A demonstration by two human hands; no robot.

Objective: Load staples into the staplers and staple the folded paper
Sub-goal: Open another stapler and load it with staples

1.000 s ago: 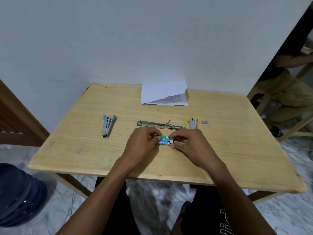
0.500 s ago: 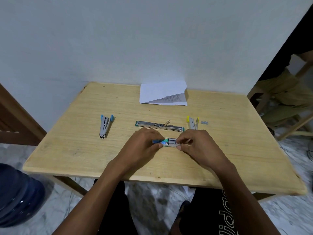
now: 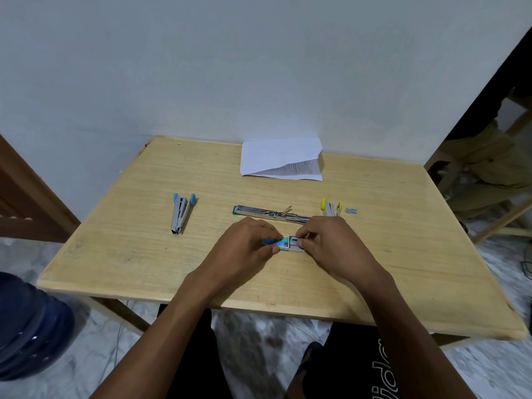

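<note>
Little is judged done: the staple box (image 3: 289, 243) is pinched at mid-frame, on or just above the tabletop (image 3: 115, 240). Its sleeve is in the left hand (image 3: 244, 249) grip and its tray in the right hand (image 3: 331, 246) grip. Its long axis is laid left-right, tray end rightward. The blue stapler (image 3: 181, 213), green stapler (image 3: 270, 212) and yellow stapler (image 3: 331, 207) are left to be loaded, and the folded paper (image 3: 279, 159), upper centre, to be stapled.

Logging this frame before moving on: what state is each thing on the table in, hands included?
staple box: tray slid partly out.
left hand: pinches the box's sleeve.
right hand: pinches the box's tray.
blue stapler: splayed open, untouched.
green stapler: opened out flat.
yellow stapler: splayed open.
folded paper: folded, top flap lifted.
</note>
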